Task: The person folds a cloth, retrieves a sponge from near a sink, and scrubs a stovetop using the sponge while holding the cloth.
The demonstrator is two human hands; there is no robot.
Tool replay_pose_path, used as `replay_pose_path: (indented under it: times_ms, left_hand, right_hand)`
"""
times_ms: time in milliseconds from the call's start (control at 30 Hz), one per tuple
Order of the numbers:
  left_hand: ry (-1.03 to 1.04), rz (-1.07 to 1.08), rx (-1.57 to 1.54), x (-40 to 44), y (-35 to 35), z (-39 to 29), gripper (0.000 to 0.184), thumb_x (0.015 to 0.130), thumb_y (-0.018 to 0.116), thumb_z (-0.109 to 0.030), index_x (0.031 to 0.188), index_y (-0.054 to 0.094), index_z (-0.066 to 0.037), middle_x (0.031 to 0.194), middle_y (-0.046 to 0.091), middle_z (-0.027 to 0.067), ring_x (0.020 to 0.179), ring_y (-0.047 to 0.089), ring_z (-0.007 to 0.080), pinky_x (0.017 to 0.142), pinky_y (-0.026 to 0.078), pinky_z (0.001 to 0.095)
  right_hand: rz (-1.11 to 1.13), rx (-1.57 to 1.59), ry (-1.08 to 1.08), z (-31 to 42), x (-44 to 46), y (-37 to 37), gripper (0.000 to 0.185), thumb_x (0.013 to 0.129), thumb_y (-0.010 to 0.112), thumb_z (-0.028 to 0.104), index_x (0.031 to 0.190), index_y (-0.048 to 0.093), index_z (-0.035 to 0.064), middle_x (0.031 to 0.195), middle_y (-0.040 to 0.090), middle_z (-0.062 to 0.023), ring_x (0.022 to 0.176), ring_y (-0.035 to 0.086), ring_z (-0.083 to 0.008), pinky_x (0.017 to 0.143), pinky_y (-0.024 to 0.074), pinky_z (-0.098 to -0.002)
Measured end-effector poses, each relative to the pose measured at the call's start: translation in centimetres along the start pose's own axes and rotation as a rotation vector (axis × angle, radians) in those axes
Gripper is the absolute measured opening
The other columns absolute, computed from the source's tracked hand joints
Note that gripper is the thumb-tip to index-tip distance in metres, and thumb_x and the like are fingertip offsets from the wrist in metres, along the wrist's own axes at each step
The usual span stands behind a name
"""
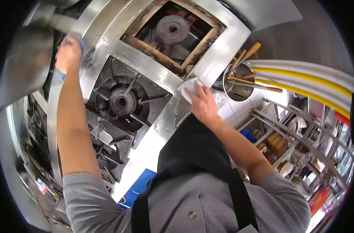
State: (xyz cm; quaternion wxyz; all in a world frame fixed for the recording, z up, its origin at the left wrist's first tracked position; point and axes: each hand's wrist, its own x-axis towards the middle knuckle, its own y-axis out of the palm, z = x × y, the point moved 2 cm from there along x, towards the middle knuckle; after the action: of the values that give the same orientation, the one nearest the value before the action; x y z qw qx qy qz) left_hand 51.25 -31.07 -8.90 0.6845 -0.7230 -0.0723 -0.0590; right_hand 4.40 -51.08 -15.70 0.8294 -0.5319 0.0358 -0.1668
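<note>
My left hand (69, 53) is closed on a blue-grey cloth (83, 46) at the upper left, on the metal surface beyond the burners. My right hand (203, 104) presses a whitish cloth (190, 86) against the steel stove top (157, 66), near its right edge. Between my arms lies a black gas burner (123, 101) with a pot grate around it. Above my right hand, a square opening shows a round burner (172, 29) inside a browned, dirty rim (153, 52). Wet drops or suds show on the steel below my right hand.
A metal pot (239, 83) with wooden-handled utensils stands right of my right hand. Farther right is a metal rack (297, 130) with containers. A blue crate (140, 184) is below the stove's front edge. More burners (38, 118) line the left side.
</note>
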Motion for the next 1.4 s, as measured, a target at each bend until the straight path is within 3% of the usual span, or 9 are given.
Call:
replay_pose_path:
  times_ms: [267, 333, 567, 633, 867, 1067, 1233, 1267, 1400]
  left_hand:
    - [-0.011, -0.036, -0.016, -0.8, -0.9, 0.0, 0.058, 0.097, 0.034, -0.057, 0.124, 0.066, -0.018, 0.124, 0.068, 0.0151, 0.115, 0.065, 0.0379, 0.095, 0.051, 0.0508]
    - [0.052, -0.042, -0.037, -2.2, -3.2, -1.1, 0.048, 0.099, 0.038, -0.048, 0.121, 0.066, -0.015, 0.115, 0.07, 0.0212, 0.11, 0.067, 0.0354, 0.095, 0.048, 0.0527]
    - [0.105, -0.123, 0.036, -1.7, -2.5, -0.3, 0.047, 0.098, 0.04, -0.047, 0.112, 0.069, -0.012, 0.108, 0.072, 0.0188, 0.103, 0.068, 0.0393, 0.09, 0.052, 0.052]
    - [0.097, -0.101, -0.128, -1.5, -2.6, -0.2, 0.045, 0.098, 0.043, -0.046, 0.108, 0.069, -0.011, 0.107, 0.072, 0.0184, 0.101, 0.069, 0.0379, 0.087, 0.054, 0.0497]
    - [0.088, -0.103, -0.131, -1.7, -2.9, 0.1, 0.044, 0.098, 0.044, -0.045, 0.106, 0.069, -0.009, 0.104, 0.072, 0.0197, 0.096, 0.07, 0.0378, 0.085, 0.055, 0.0492]
    - [0.113, -0.213, -0.186, -1.3, -2.1, -0.3, 0.038, 0.096, 0.049, -0.04, 0.107, 0.069, -0.01, 0.105, 0.071, 0.0208, 0.093, 0.07, 0.0389, 0.081, 0.056, 0.0491]
    - [0.104, -0.293, -0.144, -1.3, -1.4, 0.1, 0.038, 0.093, 0.051, -0.041, 0.107, 0.069, -0.011, 0.106, 0.071, 0.0207, 0.089, 0.07, 0.039, 0.079, 0.057, 0.0486]
    - [0.102, -0.295, -0.158, -1.3, -1.4, 0.0, 0.038, 0.093, 0.051, -0.04, 0.107, 0.07, -0.01, 0.105, 0.071, 0.0205, 0.088, 0.07, 0.039, 0.078, 0.057, 0.0486]
    - [0.08, -0.259, -0.158, -0.8, -1.5, -0.1, 0.036, 0.094, 0.051, -0.04, 0.102, 0.07, -0.01, 0.101, 0.071, 0.0203, 0.085, 0.071, 0.0384, 0.074, 0.057, 0.0492]
  right_hand:
    - [0.032, 0.014, -0.321, 6.6, 19.0, 6.9, 0.051, 0.075, 0.062, 0.002, 0.124, 0.068, 0.0131, 0.119, 0.059, -0.0147, 0.106, 0.054, -0.0325, 0.096, 0.0465, -0.0402]
    - [0.063, -0.018, -0.345, 7.6, 21.4, 7.9, 0.051, 0.075, 0.063, 0.003, 0.124, 0.068, 0.0135, 0.118, 0.059, -0.0144, 0.107, 0.054, -0.0325, 0.096, 0.0467, -0.0403]
    - [0.136, 0.006, -0.323, 3.6, 8.9, 3.4, 0.057, 0.071, 0.067, -0.001, 0.126, 0.069, 0.0153, 0.125, 0.058, -0.0148, 0.111, 0.056, -0.0343, 0.101, 0.046, -0.0418]
    - [0.215, -0.011, -0.261, 3.6, 8.5, 2.5, 0.055, 0.072, 0.065, -0.002, 0.125, 0.07, 0.0149, 0.128, 0.058, -0.0152, 0.112, 0.055, -0.0356, 0.101, 0.0465, -0.0427]
    - [0.129, 0.02, -0.475, 8.8, 25.0, 8.8, 0.053, 0.074, 0.065, 0.002, 0.124, 0.071, 0.0174, 0.129, 0.059, -0.0117, 0.114, 0.054, -0.0341, 0.104, 0.0438, -0.0414]
    - [0.225, -0.065, -0.655, 12.3, 31.8, 11.3, 0.052, 0.075, 0.066, 0.005, 0.124, 0.072, 0.0234, 0.131, 0.061, -0.0061, 0.117, 0.054, -0.0291, 0.107, 0.0418, -0.0392]
    - [0.311, -0.186, -1.102, 6.6, 37.3, 10.2, 0.06, 0.073, 0.068, 0.002, 0.126, 0.07, 0.0289, 0.141, 0.059, -0.0029, 0.128, 0.053, -0.0261, 0.113, 0.0391, -0.0389]
    - [0.403, -0.101, -0.947, 5.2, 38.9, 7.7, 0.063, 0.072, 0.067, -0.003, 0.125, 0.071, 0.0301, 0.141, 0.059, -0.0023, 0.125, 0.054, -0.0274, 0.112, 0.0422, -0.0388]
    - [0.365, -0.123, -0.981, 1.2, 42.5, 6.7, 0.065, 0.07, 0.067, -0.006, 0.123, 0.072, 0.0299, 0.141, 0.057, -0.0023, 0.123, 0.053, -0.0274, 0.11, 0.0443, -0.0378]
